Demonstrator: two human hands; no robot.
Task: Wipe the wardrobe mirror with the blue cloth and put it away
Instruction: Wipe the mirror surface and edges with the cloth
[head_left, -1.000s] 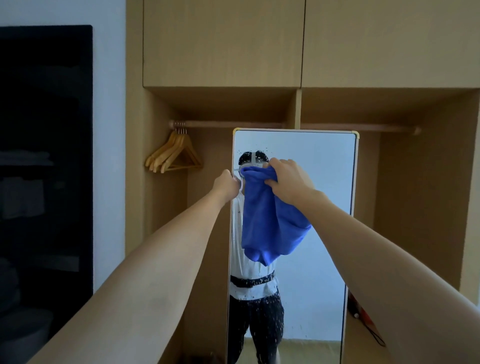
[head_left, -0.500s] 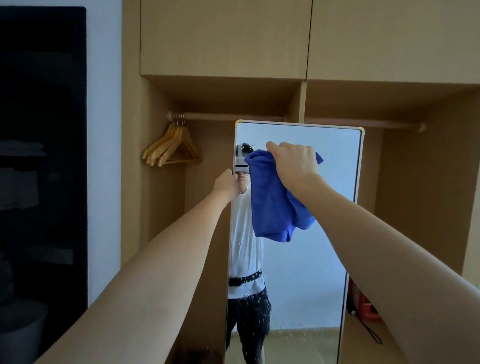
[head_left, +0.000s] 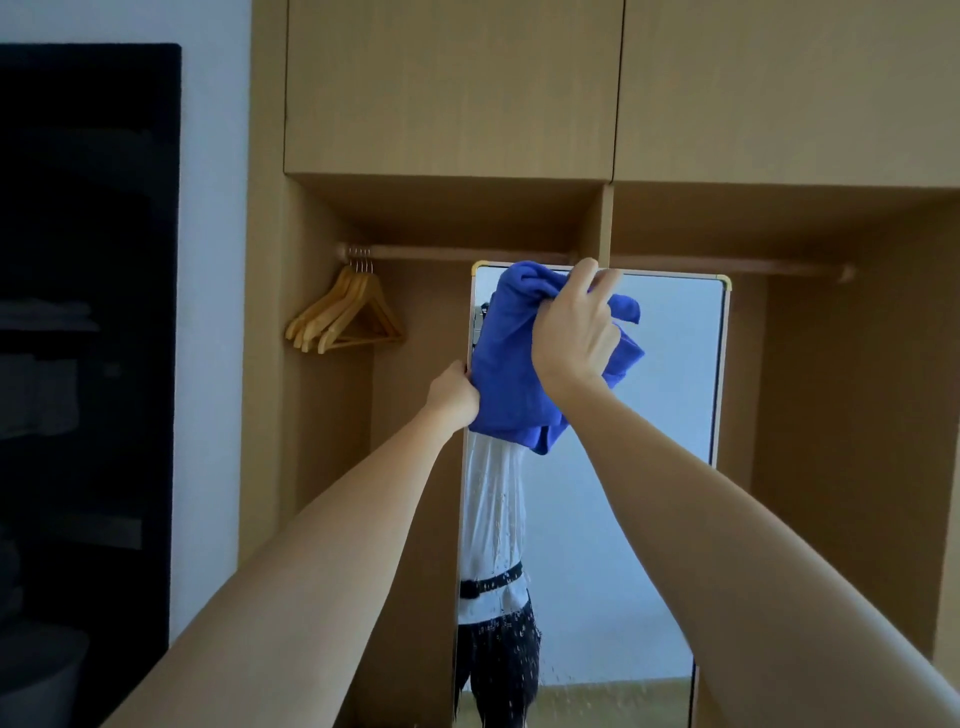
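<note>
A tall mirror (head_left: 670, 395) with a thin pale frame stands inside the open wooden wardrobe (head_left: 452, 104). My right hand (head_left: 574, 327) grips the bunched blue cloth (head_left: 506, 374) and presses it against the glass at the mirror's top left corner. My left hand (head_left: 451, 396) curls round the mirror's left edge, about a third of the way down. Water droplets speckle the lower glass, where a person's reflection shows.
Several wooden hangers (head_left: 345, 317) hang on the rail (head_left: 519, 254) in the wardrobe's left bay. The right bay stands open beside the mirror. A dark shelving unit (head_left: 83, 338) fills the far left.
My right hand has carried the blue cloth upward across the glass, from mid-height to the mirror's top edge. My left hand has stayed on the mirror's left edge.
</note>
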